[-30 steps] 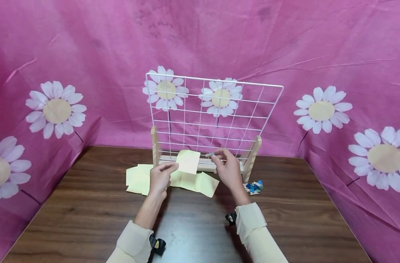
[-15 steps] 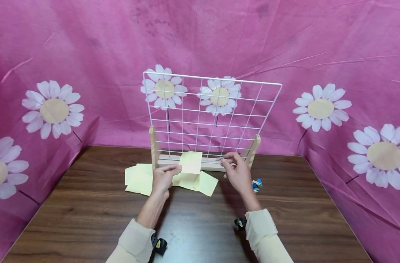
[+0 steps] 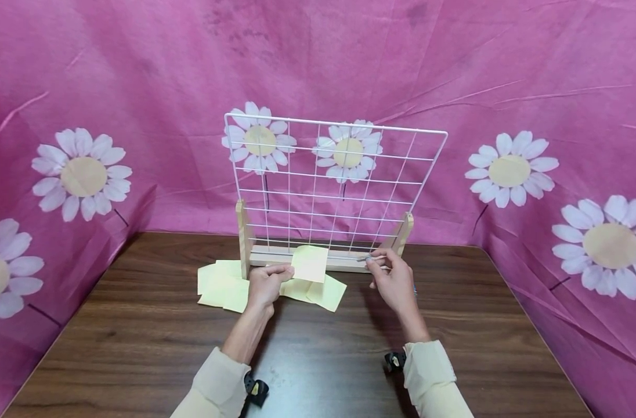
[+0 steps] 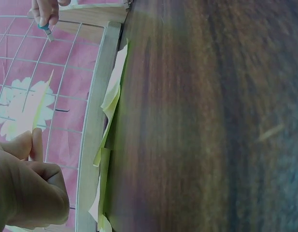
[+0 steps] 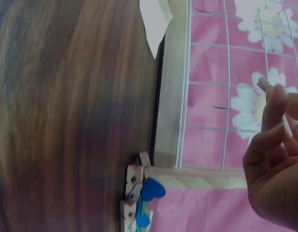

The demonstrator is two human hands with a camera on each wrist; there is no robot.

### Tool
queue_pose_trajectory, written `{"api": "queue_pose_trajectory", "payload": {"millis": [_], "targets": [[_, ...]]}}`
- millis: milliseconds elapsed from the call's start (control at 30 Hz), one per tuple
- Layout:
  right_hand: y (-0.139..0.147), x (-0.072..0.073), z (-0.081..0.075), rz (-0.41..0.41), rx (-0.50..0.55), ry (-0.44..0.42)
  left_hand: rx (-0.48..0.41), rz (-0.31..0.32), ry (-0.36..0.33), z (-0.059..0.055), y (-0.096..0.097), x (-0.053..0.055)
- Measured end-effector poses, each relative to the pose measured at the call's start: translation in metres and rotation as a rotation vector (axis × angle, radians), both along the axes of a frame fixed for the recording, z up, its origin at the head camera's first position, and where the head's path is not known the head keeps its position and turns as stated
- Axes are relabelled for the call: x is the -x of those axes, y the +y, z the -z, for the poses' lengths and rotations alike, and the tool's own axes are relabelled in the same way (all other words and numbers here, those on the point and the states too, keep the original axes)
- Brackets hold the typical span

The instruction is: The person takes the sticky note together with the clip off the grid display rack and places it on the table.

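Note:
Between thumb and fingers, my left hand (image 3: 266, 287) pinches a square yellow paper note (image 3: 310, 264) by its left edge. The note is held up in front of the lower part of a white wire grid (image 3: 336, 123). To the right, my right hand (image 3: 396, 281) pinches a small wooden clothespin (image 5: 263, 83), its tip pointing left toward the note but apart from it. A bit of teal on the clothespin (image 4: 43, 26) shows in the left wrist view. More yellow notes (image 3: 221, 284) lie on the table before the grid, partly covered by my left hand.
Wooden side posts (image 3: 242, 238) and a wooden base bar (image 3: 271, 255) hold the grid upright on the brown table (image 3: 318, 360). Several clothespins with blue hearts (image 5: 152, 189) lie at the stand's right end. A pink daisy cloth (image 3: 182, 69) hangs behind.
Both hands have shifted right and slightly down, with the note and clothespin still held. The right hand has drawn farther from the note and now mostly hides the clothespin pile in the head view.

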State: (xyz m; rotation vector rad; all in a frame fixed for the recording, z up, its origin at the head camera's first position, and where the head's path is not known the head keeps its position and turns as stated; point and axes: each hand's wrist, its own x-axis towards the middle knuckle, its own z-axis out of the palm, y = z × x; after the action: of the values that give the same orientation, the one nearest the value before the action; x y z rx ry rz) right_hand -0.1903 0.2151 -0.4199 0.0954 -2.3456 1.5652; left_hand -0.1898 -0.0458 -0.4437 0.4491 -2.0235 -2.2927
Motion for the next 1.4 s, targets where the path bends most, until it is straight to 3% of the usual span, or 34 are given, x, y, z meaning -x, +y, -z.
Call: {"api": "queue_pose_trajectory", "payload": {"millis": [433,700,1000,1400], "targets": [[0.02,-0.007,0.002,0.022,-0.009,-0.118,0.047,0.042,0.019,0.004,0.005,-0.002],[0.033,-0.01,0.004,0.04,-0.105,-0.134,0.048,0.067,0.048,0.005,0.008,-0.003],[0.053,-0.012,0.007,0.096,-0.065,-0.193,0.095,0.117,0.034,0.007,0.015,-0.004],[0.075,-0.019,0.012,0.102,0.025,-0.265,0.121,0.221,0.031,0.011,0.024,-0.002]]}}
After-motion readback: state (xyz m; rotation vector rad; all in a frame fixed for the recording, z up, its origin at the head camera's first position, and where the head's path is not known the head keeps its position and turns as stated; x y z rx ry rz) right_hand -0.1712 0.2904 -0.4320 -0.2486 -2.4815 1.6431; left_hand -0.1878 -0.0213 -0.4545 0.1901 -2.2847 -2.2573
